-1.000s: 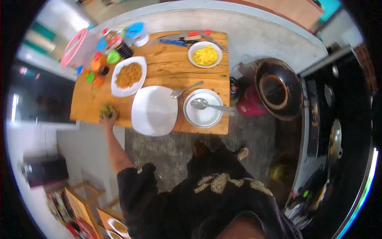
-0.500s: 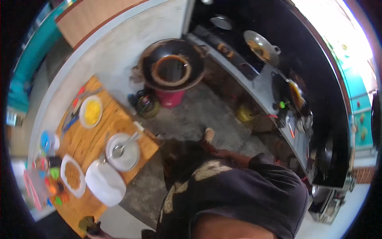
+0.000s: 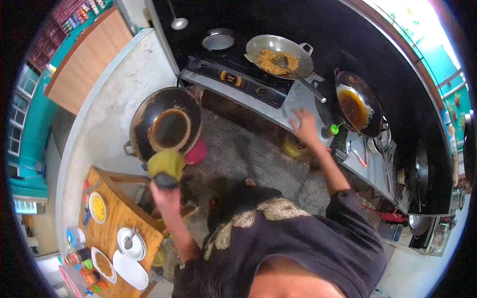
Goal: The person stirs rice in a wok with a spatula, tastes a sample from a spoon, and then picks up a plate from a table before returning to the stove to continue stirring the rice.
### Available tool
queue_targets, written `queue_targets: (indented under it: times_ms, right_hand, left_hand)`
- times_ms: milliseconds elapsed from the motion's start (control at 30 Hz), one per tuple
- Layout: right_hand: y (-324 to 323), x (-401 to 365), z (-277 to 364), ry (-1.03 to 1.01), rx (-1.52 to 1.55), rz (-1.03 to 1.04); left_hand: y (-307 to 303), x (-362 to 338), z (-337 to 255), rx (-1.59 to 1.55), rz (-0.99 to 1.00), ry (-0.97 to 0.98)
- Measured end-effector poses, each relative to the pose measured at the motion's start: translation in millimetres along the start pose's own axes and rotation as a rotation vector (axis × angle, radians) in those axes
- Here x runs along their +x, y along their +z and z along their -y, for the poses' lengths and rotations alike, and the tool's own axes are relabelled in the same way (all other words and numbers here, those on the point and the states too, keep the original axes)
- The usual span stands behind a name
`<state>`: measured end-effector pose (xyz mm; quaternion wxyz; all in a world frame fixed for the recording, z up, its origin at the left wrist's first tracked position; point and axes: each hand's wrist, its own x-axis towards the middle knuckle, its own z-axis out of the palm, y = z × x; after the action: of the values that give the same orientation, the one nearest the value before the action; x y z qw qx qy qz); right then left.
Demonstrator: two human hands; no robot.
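Left hand (image 3: 166, 198): grip is holding a green cloth (image 3: 168, 163), dark at the end by the fingers; the cloth is partly covering them, so how tightly they are curling cannot be told. Cloth is showing in front of the lower rim of a black wok (image 3: 144, 111); contact between the two cannot be told. Wok is sitting above a red bucket (image 3: 197, 152).

Right hand (image 3: 305, 128): grip is standing open, fingers spreading, nothing visible in it. It is hovering by the front edge of the grey surface (image 3: 300, 102), near the right end of the stove (image 3: 238, 82); touch cannot be told.

Stove is occupying the left part of that surface. A pan (image 3: 300, 47) of brown food is resting towards its rear right corner, a ladle (image 3: 305, 87) leaning out. A dark pan (image 3: 361, 111) of brown liquid is standing farther right.

Wooden surface (image 3: 117, 211): a white bowl (image 3: 140, 248) is standing near the person's-side corner, a white plate (image 3: 130, 269) lying beside it along the same edge.
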<state>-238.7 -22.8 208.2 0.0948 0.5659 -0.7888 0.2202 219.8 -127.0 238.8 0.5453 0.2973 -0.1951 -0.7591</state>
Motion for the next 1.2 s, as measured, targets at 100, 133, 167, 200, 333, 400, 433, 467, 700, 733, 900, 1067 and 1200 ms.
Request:
queue_targets:
  times_ms: [100, 133, 167, 200, 333, 400, 433, 467, 700, 733, 900, 1067, 1200]
  right_hand:
    - [-37.2, 66.5, -48.1, 0.036, -0.129, -0.133]
    - [-34.7, 81.7, -64.7, 0.098, -0.170, -0.106]
    - [-31.3, 95.6, -80.0, 0.161, -0.213, -0.081]
    - [-26.5, 107.0, -93.9, 0.229, -0.255, -0.053]
    - [16.0, 145.0, -146.0, 0.497, -0.286, 0.325]
    - [32.4, 155.9, -164.4, 0.576, -0.171, 0.424]
    - [40.5, 166.5, -170.7, 0.611, -0.111, 0.466]
    - [48.2, 176.8, -175.3, 0.688, 0.056, 0.498]
    - [99.0, 182.9, -216.6, 0.489, -0.044, 0.396]
    - [79.6, 197.5, -212.6, 0.545, -0.117, 0.435]
    - [4.9, 269.0, -188.0, 0.529, -0.425, 0.606]
    - [-70.0, 352.7, -161.7, 0.296, -0.689, 0.725]
    - [-65.9, 378.0, -189.9, 0.067, -0.838, 0.741]
  left_hand:
    - [80.2, 63.3, 48.7, 0.032, -0.110, -0.332]
    - [103.2, 79.4, 63.5, 0.083, -0.107, -0.344]
    - [104.2, 107.3, 82.6, 0.044, 0.075, -0.374]
    - [105.7, 137.5, 105.3, 0.044, 0.126, -0.357]
    - [159.0, 226.8, 168.1, 0.139, 0.116, -0.339]
    - [175.7, 283.2, 207.1, 0.183, 0.039, -0.372]
    - [184.5, 306.5, 224.5, 0.214, 0.008, -0.359]
    - [191.5, 328.0, 238.4, 0.261, 0.077, -0.334]
    - [246.8, 415.5, 304.4, 0.480, -0.054, -0.266]
    - [243.9, 426.2, 310.6, 0.497, 0.003, -0.320]
    - [272.7, 417.4, 312.0, 0.643, 0.042, -0.373]
    - [265.1, 424.7, 336.3, 0.813, 0.062, -0.149]
    - [255.3, 428.1, 353.0, 0.954, 0.083, 0.085]
